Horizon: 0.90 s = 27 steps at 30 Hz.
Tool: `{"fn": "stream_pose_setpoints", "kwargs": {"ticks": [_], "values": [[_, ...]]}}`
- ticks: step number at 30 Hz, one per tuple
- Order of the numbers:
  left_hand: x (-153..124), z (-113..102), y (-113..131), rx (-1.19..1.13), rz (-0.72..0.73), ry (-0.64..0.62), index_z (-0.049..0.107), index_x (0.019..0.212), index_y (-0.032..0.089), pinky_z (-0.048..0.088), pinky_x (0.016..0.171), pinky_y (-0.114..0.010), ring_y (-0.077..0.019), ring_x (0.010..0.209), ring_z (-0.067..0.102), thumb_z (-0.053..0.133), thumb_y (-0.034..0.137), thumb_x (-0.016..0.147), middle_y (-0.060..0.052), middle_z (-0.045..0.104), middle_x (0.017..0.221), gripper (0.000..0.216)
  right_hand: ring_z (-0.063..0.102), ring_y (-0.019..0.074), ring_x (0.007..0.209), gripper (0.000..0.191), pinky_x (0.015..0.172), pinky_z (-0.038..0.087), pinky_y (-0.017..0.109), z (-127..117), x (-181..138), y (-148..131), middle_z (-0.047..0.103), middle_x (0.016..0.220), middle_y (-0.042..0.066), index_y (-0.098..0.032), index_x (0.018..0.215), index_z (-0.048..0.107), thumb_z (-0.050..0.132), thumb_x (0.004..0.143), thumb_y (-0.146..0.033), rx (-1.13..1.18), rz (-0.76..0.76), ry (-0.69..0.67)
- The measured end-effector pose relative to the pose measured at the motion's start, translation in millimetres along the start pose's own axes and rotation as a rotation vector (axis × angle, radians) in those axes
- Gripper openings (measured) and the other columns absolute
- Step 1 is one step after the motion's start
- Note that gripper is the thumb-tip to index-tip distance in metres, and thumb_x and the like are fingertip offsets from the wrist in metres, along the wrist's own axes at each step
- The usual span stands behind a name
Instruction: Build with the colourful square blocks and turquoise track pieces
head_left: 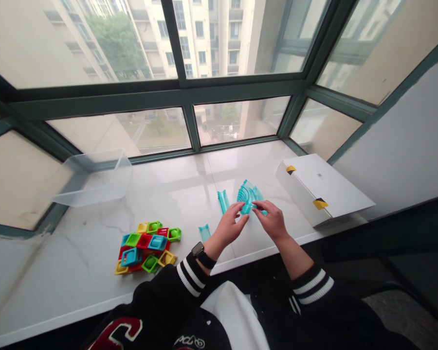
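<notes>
"Several windows (219, 48) ring a white sill (76, 257). What stands on it, biggest first?"

"One white box (328, 187), closed, at the right edge and close to the front right corner. Two yellow-and-black tabs (320, 203) sit on its left side. After that, a clear bin (91, 193) by the back left corner."

"And the bright colours?"

"Blocks (144, 241): red, green, blue and yellow, heaped near the front edge, left of the middle."

"Where are the hands?"

"Both reach in over the front edge, between the blocks and the box: the left hand (230, 224) and the right hand (273, 221), fingertips nearly meeting."

"What lies about them?"

"Just beyond the fingertips, a teal fan (245, 193), ribbed and curved, on the right half of the sill. Left of it, a narrow teal strip (223, 201) runs toward the back edge. Nearer the front edge, a teal stub (205, 232), partly hidden by the left arm. That wrist wears a black watch (198, 250)."

"And the smallest?"

"A teal piece (246, 209). The left thumb and fingertips are clamped on it. The right thumb and fingertips come together at its other side; I cannot tell whether they grip it."
</notes>
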<state>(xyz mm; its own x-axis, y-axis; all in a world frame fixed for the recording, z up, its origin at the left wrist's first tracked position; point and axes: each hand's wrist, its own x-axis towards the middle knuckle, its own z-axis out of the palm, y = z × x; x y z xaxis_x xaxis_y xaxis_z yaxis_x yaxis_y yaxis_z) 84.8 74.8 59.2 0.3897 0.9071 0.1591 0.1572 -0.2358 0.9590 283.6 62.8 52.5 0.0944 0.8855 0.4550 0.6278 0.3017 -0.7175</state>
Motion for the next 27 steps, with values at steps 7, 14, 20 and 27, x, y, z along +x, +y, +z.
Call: {"fn": "stream_pose_setpoints", "kwargs": {"ticks": [7, 14, 20, 27], "values": [[11, 5, -10, -0.044, -0.01, 0.007, 0.055, 0.149, 0.026, 0.056, 0.109, -0.051, -0.0318, 0.141, 0.055, 0.064, 0.036, 0.1, -0.015, 0.053, 0.155, 0.051, 0.071, 0.024, 0.083, 0.024, 0.084, 0.06, 0.039, 5, 9, 12, 0.078, 0.098, 0.007, -0.027, 0.113, 0.078, 0.066, 0.097, -0.038, -0.013, 0.015, -0.019], [20, 10, -18, -0.023, -0.049, 0.009, 0.057, 0.146, 0.024, 0.054, 0.112, -0.053, -0.0312, 0.14, 0.056, 0.065, 0.033, 0.098, -0.015, 0.058, 0.152, 0.049, 0.071, 0.0234, 0.082, 0.022, 0.083, 0.06, 0.039, 12, 16, 26, 0.078, 0.098, 0.008, -0.025, 0.111, 0.079, 0.066, 0.096, -0.033, -0.025, 0.031, -0.035], [23, 10, -24, 0.043, -0.023, 0.035, 0.062, 0.141, 0.025, 0.047, 0.119, -0.054, -0.0297, 0.143, 0.055, 0.065, 0.03, 0.098, -0.012, 0.061, 0.151, 0.044, 0.071, 0.0232, 0.081, 0.022, 0.082, 0.06, 0.039, 16, 17, 30, 0.078, 0.097, 0.007, -0.026, 0.111, 0.079, 0.066, 0.096, -0.033, -0.022, 0.034, -0.063], [22, 10, -27, 0.069, -0.01, 0.038, 0.062, 0.141, 0.025, 0.044, 0.122, -0.056, -0.03, 0.145, 0.053, 0.065, 0.029, 0.098, -0.012, 0.06, 0.152, 0.044, 0.069, 0.0233, 0.081, 0.023, 0.083, 0.06, 0.039, 19, 17, 32, 0.077, 0.096, 0.007, -0.026, 0.112, 0.079, 0.065, 0.095, -0.033, -0.018, 0.024, -0.065]]}}
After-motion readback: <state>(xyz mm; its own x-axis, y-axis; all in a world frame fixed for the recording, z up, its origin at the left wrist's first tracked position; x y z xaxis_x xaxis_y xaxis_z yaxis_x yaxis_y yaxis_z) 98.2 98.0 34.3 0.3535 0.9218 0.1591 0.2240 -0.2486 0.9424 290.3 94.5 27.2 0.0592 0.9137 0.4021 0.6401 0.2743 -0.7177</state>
